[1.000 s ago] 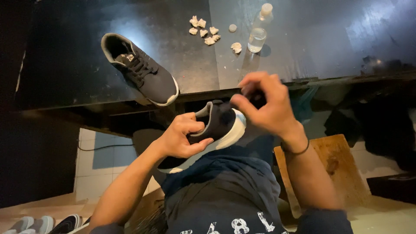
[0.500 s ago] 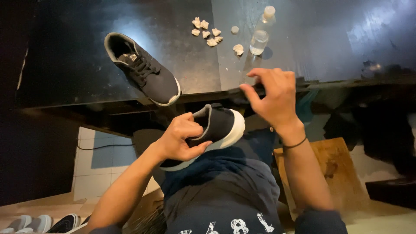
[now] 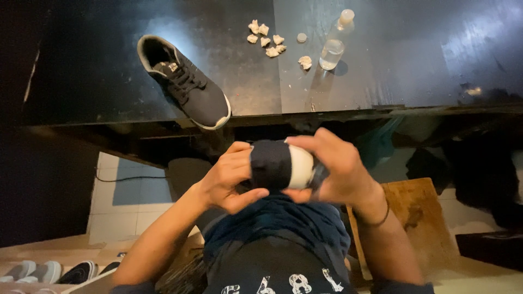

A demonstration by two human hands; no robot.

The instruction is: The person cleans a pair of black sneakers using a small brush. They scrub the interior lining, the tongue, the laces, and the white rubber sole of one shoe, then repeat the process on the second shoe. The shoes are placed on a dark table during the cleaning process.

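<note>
I hold a dark sneaker with a white sole (image 3: 280, 165) in front of my chest, turned end-on toward me. My left hand (image 3: 229, 178) grips its left side, thumb underneath. My right hand (image 3: 335, 166) wraps its right side, fingers over the top. A matching dark sneaker (image 3: 185, 81) lies on the black table (image 3: 98, 71) ahead, toe pointing toward the near edge.
Several crumpled white wads (image 3: 265, 41), a small white cap (image 3: 302, 37) and a clear plastic bottle (image 3: 334, 41) sit on the far part of the table. A wooden board (image 3: 419, 218) stands at my right. Pairs of shoes (image 3: 49, 271) line the floor at lower left.
The held sneaker has turned from side-on to end-on. My right hand came down from above it and now grips its right side.
</note>
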